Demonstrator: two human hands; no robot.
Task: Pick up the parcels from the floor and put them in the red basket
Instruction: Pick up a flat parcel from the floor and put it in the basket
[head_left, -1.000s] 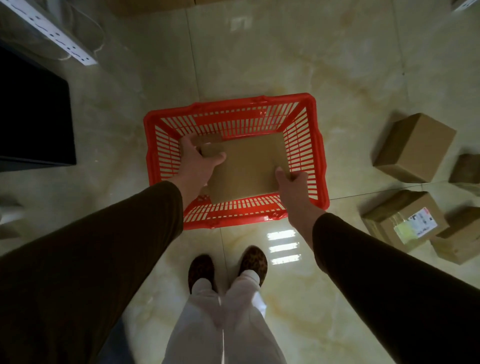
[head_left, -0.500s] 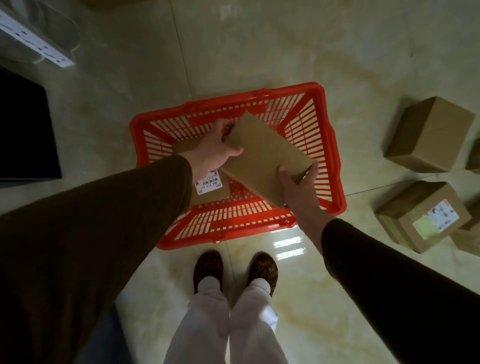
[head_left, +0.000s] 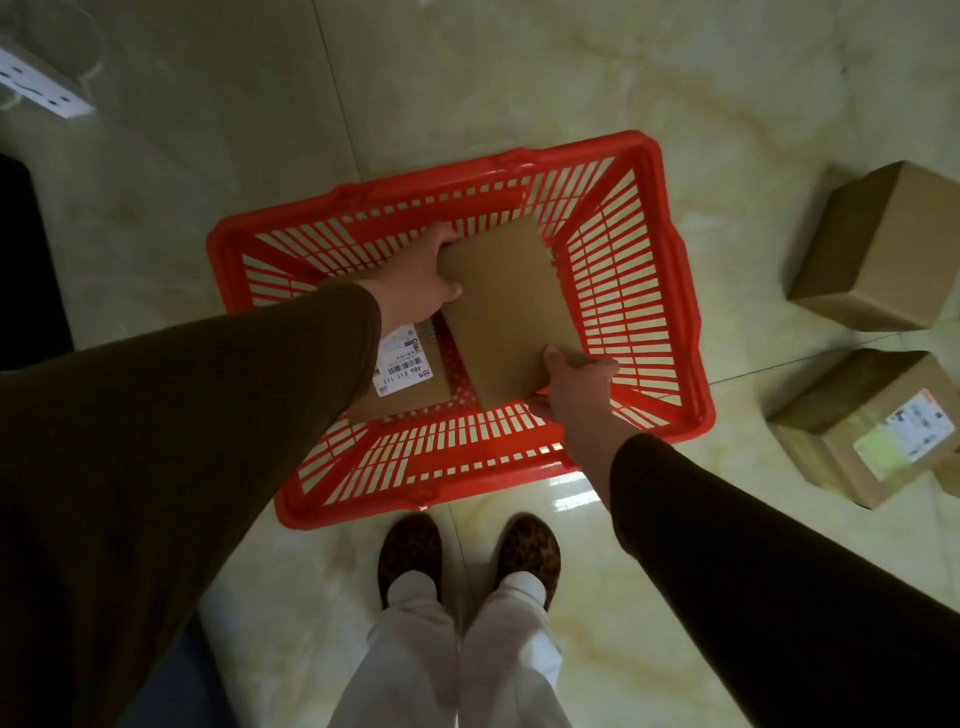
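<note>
A red slatted basket (head_left: 644, 291) stands on the tiled floor in front of my feet. Inside it, both my hands hold a plain brown cardboard parcel (head_left: 506, 312), tilted, over the right half of the basket. My left hand (head_left: 421, 280) grips its far left edge; my right hand (head_left: 576, 387) grips its near right corner. Another parcel with a white shipping label (head_left: 402, 358) lies on the basket floor at the left, partly hidden by my left forearm.
Two brown parcels lie on the floor to the right: a plain one (head_left: 878, 249) farther off and a labelled one (head_left: 862, 421) nearer. A white power strip (head_left: 36, 83) is at the top left, above a dark object (head_left: 26, 270) at the left edge.
The parcel in my hands has turned and dropped lower into the right half of the basket. The labelled parcel beneath has come into fuller view. The view has shifted slightly.
</note>
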